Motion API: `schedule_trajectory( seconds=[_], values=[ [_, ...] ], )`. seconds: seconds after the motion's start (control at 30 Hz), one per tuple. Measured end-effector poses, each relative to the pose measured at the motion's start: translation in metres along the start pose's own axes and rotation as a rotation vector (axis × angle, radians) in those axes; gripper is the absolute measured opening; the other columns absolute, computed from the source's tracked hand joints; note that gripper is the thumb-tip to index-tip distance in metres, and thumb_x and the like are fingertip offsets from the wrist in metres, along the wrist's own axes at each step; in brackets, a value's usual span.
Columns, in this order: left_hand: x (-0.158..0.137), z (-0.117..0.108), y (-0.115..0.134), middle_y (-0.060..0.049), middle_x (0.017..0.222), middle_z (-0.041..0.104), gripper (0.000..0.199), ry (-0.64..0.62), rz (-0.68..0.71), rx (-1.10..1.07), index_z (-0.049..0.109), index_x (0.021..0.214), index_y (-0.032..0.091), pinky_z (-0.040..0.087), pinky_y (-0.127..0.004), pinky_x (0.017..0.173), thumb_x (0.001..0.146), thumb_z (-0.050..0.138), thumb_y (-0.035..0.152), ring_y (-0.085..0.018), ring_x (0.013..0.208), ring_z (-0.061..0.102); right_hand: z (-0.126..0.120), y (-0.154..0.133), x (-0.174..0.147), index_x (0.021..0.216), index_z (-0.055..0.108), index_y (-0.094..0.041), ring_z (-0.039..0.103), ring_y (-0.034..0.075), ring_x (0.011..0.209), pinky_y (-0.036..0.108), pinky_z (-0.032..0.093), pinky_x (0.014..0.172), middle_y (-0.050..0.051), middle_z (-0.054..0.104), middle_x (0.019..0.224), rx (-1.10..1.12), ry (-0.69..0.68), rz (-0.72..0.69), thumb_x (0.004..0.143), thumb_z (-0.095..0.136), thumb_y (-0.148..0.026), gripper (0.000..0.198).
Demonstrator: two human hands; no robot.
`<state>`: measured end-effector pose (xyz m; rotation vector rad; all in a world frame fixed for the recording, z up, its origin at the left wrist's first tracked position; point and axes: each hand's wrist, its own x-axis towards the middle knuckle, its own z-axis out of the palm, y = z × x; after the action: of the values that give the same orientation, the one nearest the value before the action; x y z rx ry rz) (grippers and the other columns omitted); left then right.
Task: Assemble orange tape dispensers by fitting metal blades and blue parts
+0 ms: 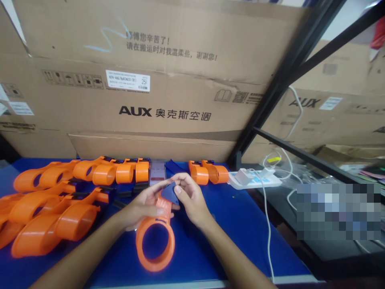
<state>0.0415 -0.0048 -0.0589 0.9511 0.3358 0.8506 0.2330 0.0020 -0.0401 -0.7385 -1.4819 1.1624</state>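
Head view, left to right: how far along does it look?

Orange ring holders point(36, 237) with dark ends crowd the left of the desk point(228, 233); those look assembled, I'd judge. The orange piece point(167, 210) held at the near middle seems partway, with a blue plate point(170, 193) at its far end; whether that is fully seated, I can't tell. A far pair point(199, 175) to its right also shows dark ends, though done or waiting is unclear.

And the hands?

Left hand point(142, 208): closed narrowly on the handle, thumb in front. Right hand point(191, 199): pinching the blue plate, thumb against its face.
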Motion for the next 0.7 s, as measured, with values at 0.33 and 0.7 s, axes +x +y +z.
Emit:
schedule_trajectory(
  seconds=[0.33,0.7],
  values=[
    [0.0084,-0.0025,-0.0033,-0.019,0.117,0.073,0.056,0.239,0.041,0.210,0.060,0.133,0.016,0.064,-0.044,0.072,0.083,0.080,0.033,-0.029,0.080,0.077,0.0077,-0.0010,-0.0038,0.108,0.047,-0.026,0.054,0.012,0.067,0.025,0.047,0.061,-0.004,0.051,0.083,-0.062,-0.064,0.034,0.094,0.067,-0.042,0.029],
    [0.0078,0.0040,-0.0020,-0.013,0.103,0.076,0.055,0.273,0.042,0.273,0.056,0.129,0.017,0.064,-0.041,0.067,0.083,0.079,0.036,-0.025,0.070,0.077,0.0059,0.0061,-0.0018,0.100,0.043,-0.026,0.048,0.011,0.065,0.024,0.043,0.057,-0.005,0.048,0.081,-0.084,-0.069,0.037,0.095,0.065,-0.046,0.030]
  ],
)
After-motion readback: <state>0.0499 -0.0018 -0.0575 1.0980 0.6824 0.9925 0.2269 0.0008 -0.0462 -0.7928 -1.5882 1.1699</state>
